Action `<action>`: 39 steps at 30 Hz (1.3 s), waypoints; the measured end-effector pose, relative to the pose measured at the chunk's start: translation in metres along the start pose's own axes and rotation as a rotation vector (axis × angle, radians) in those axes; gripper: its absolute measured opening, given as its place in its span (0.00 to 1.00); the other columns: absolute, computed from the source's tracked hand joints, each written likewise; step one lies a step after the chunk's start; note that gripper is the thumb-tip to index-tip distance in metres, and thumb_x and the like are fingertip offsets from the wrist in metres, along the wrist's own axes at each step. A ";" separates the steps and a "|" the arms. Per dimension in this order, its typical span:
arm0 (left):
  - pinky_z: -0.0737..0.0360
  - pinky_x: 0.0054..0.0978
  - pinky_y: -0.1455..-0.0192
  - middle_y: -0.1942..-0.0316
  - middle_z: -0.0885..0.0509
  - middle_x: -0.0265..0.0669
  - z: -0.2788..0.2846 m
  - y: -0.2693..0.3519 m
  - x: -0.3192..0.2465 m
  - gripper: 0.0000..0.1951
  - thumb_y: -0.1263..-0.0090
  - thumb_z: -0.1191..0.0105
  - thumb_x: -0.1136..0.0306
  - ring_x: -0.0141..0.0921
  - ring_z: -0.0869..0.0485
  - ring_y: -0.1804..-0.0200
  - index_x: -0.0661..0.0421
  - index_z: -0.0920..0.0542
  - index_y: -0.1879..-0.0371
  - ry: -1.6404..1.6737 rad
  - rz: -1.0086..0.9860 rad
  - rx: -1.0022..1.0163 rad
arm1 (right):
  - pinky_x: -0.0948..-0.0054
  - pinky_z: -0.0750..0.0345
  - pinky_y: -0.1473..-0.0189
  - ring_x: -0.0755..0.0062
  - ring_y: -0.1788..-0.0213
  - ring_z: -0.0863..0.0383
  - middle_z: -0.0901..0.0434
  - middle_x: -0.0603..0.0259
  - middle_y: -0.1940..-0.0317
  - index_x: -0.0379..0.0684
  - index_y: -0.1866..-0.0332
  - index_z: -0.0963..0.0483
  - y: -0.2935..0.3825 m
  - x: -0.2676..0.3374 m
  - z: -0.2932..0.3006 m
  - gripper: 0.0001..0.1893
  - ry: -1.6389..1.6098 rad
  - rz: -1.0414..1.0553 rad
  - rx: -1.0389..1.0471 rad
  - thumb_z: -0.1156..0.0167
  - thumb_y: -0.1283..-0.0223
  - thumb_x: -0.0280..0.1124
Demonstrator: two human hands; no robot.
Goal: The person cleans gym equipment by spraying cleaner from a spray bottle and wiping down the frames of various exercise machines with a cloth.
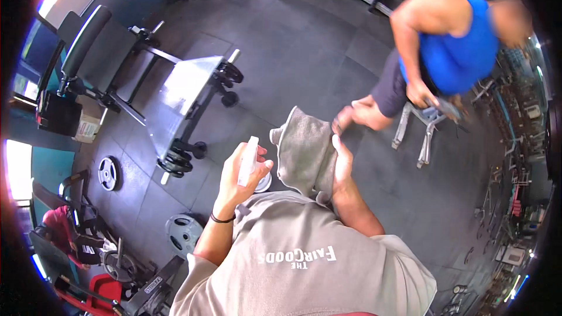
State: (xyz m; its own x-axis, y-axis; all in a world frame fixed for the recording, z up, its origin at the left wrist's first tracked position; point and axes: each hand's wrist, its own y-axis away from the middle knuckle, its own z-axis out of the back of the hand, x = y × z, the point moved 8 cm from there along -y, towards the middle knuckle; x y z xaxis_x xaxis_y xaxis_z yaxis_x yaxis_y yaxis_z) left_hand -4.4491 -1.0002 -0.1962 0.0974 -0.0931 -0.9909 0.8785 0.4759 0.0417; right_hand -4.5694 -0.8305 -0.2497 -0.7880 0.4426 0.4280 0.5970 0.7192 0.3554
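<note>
Around a white spray bottle (pixel 248 162) curls my left hand (pixel 239 173), with a dark band at its wrist. The bottle's lower part is hidden by the hand. My right hand (pixel 343 162) grips the right edge of a grey-green cloth (pixel 304 149), which hangs spread out in front of my chest. The hands are apart, with the cloth to the right of the bottle. A small round pale thing (pixel 264 183) shows just beside my left hand, partly hidden.
A person in a blue tank top (pixel 461 48) bends over a small metal stand (pixel 423 123) at the right. Left are a leg press machine (pixel 184 92) and weight plates (pixel 108 173) on the floor. Another person (pixel 59 228) is at a machine, lower left. Dumbbell racks (pixel 516 193) line the right.
</note>
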 end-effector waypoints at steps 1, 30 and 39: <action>0.20 0.29 0.56 0.61 0.19 0.36 0.024 -0.012 -0.005 0.19 0.36 0.30 0.64 0.29 0.17 0.61 0.61 0.21 0.54 -0.007 0.008 -0.004 | 0.52 0.27 0.33 0.53 0.36 0.23 0.24 0.50 0.37 0.39 0.31 0.33 -0.018 -0.009 -0.012 0.32 -0.114 -0.073 0.060 0.43 0.31 0.52; 0.18 0.30 0.55 0.59 0.16 0.37 0.107 -0.539 -0.021 0.18 0.39 0.29 0.70 0.30 0.15 0.60 0.60 0.22 0.55 -0.124 -0.119 -0.333 | 0.53 0.25 0.35 0.53 0.38 0.22 0.22 0.50 0.38 0.37 0.33 0.31 -0.573 0.280 -0.145 0.34 0.129 -0.062 0.156 0.43 0.33 0.55; 0.19 0.27 0.53 0.54 0.18 0.35 0.105 -0.753 0.039 0.17 0.35 0.32 0.70 0.26 0.17 0.57 0.60 0.23 0.52 -0.074 0.045 -0.194 | 0.51 0.27 0.32 0.52 0.35 0.23 0.23 0.50 0.36 0.37 0.32 0.30 -0.744 0.328 -0.137 0.34 0.126 -0.062 0.079 0.44 0.33 0.55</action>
State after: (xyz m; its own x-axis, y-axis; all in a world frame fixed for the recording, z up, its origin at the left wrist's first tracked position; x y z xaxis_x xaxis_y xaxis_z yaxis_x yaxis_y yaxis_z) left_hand -5.0576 -1.4537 -0.2530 0.1754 -0.1286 -0.9761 0.7666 0.6398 0.0535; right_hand -5.2510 -1.2936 -0.2596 -0.7952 0.3288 0.5094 0.5299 0.7852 0.3204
